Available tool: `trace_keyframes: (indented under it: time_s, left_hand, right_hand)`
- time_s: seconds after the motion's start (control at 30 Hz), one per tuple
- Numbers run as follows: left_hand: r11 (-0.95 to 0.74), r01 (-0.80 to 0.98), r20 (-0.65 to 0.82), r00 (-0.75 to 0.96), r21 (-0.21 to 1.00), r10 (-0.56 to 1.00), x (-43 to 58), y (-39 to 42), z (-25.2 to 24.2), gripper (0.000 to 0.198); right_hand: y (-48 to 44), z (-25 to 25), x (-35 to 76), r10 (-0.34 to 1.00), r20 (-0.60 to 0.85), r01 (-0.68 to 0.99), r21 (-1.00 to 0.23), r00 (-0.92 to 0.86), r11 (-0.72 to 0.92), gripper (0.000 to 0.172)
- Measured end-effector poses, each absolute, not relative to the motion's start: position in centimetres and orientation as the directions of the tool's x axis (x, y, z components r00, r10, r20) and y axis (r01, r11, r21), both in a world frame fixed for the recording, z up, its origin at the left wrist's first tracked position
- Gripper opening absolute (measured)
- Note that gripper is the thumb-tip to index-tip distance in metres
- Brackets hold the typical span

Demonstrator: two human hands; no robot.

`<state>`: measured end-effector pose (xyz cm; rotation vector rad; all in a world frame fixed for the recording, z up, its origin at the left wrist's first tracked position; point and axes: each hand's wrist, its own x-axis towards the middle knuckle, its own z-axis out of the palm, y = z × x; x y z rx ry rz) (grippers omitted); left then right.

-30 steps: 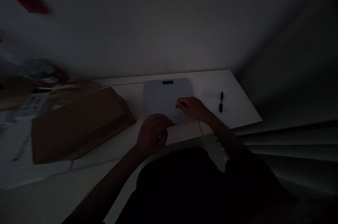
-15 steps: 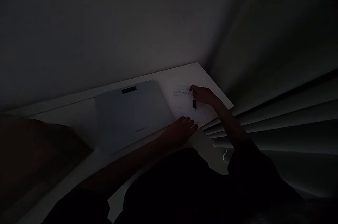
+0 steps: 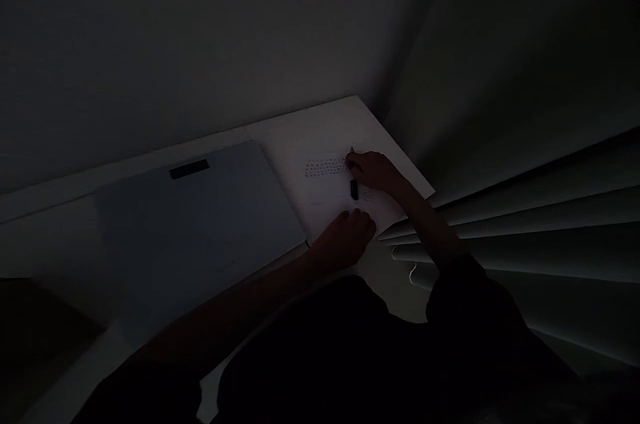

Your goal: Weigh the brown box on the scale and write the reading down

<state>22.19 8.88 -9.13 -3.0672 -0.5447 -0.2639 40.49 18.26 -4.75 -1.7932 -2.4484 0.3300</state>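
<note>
Paper (image 3: 327, 189): lay right of centre; probably light, flexible, easily creased, best held by an edge.
Right hand (image 3: 373, 171): curled beside black item (image 3: 354, 189); grip unclear.
Left hand (image 3: 351, 234): bent at lower edge; grip unclear.

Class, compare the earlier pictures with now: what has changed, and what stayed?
The view swung right. Both hands moved right from the grey panel: the left hand to the near side of the paper, the right hand over its dark upper item; any grip is too dim to tell. The lower black item stayed on the paper.
</note>
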Motion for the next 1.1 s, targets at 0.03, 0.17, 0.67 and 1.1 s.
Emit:
trace_keyframes:
  time_s: [0.03,0.17,0.67,1.1]
  left_hand:
    - [-0.938,0.345,0.181,0.921,0.028,0.344,22.1,8.9,-9.3,0.026]
    - [-0.934,0.350,0.208,0.911,0.071,0.357,21.9,9.0,-9.5,0.026]
    - [-0.942,0.318,0.210,0.919,0.112,0.335,21.8,9.2,-8.9,0.029]
    - [-0.946,0.315,0.264,0.908,0.081,0.325,21.8,9.2,-9.7,0.031]
  right_hand:
    - [18.4,-4.9,40.8,0.948,-0.018,0.929,-0.209,-0.317,0.306,0.022]
    - [18.8,-5.4,42.3,0.941,0.078,0.927,-0.163,-0.329,0.337,0.036]
    - [18.4,-8.0,43.2,0.973,0.232,0.412,-0.885,-0.017,0.218,0.048]
    - [18.4,-9.3,42.5,0.980,0.200,0.535,-0.829,0.007,0.165,0.037]
